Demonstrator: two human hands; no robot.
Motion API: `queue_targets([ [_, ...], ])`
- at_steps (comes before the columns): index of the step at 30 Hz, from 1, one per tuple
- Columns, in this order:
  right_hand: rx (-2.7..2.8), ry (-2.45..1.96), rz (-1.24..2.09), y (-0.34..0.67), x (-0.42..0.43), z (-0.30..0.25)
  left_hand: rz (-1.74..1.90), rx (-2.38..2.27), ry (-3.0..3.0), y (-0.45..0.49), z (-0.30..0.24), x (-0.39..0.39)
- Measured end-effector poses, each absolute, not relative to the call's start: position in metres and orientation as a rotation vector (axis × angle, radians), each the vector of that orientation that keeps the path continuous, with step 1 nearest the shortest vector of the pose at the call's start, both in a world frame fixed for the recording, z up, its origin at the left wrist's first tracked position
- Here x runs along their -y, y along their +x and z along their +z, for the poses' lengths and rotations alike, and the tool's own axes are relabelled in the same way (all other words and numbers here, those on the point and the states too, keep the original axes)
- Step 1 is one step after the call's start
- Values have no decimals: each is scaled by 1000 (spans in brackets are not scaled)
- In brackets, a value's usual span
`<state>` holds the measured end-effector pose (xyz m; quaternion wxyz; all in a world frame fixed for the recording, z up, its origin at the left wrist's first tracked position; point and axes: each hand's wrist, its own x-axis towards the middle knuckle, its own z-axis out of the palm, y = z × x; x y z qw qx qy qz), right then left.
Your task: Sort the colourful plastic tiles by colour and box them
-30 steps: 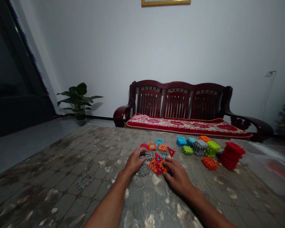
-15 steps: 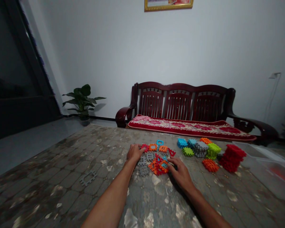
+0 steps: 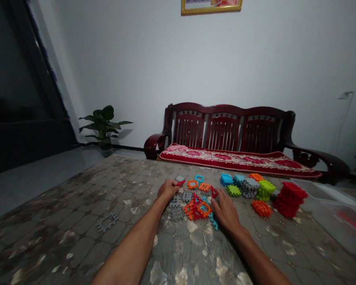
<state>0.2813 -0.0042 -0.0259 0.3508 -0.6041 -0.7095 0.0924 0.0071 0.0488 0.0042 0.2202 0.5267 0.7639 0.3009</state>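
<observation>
My left hand (image 3: 167, 190) pinches a red interlocking plastic tile (image 3: 180, 183), tilted up at its fingertips. Under and beyond it lies a grey tile (image 3: 179, 178). My right hand (image 3: 226, 209) has its fingers and thumb at the edge of another red tile (image 3: 214, 192), partly covered by the fingers. Between the hands is a jumbled pile of orange and red tiles (image 3: 197, 208), with flat grey tiles (image 3: 177, 213) on its left. A blue tile (image 3: 213, 221) lies by my right wrist. Orange tiles (image 3: 192, 184) and a blue frame-shaped tile (image 3: 199, 178) lie farther back.
To the right stand stacks of tiles: blue (image 3: 226, 179), grey (image 3: 250, 187), green (image 3: 266, 190), orange (image 3: 261, 208) and tall red (image 3: 290, 199). Clear plastic boxes (image 3: 338, 221) sit at the right edge. A lone grey frame tile (image 3: 107, 222) lies left on the patterned tablecloth (image 3: 86, 253).
My left hand has tilted its red tile up, uncovering a grey one. My right hand has shifted from the pile to the red tile on the right, and a blue tile now shows below it.
</observation>
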Motion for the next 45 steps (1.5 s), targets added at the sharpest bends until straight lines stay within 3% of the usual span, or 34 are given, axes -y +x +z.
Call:
queue_targets([
  [7,2058,-1488,290,281,7,-20,1081,-1862,1433,-2,1,-47],
  [12,1917,-1377,372,281,10,-13,1162,-1625,1456,7,13,-34],
  [26,1744,-1167,442,272,15,-9,981,-1304,1658,116,22,-10],
  [30,1750,-1296,378,278,16,-9,1016,-1412,1732,103,34,-5],
  [36,1784,-1522,237,300,15,-12,1194,-1953,1687,22,31,5],
  [45,1807,-1760,23,309,28,-3,1064,-2218,1461,-22,5,5],
])
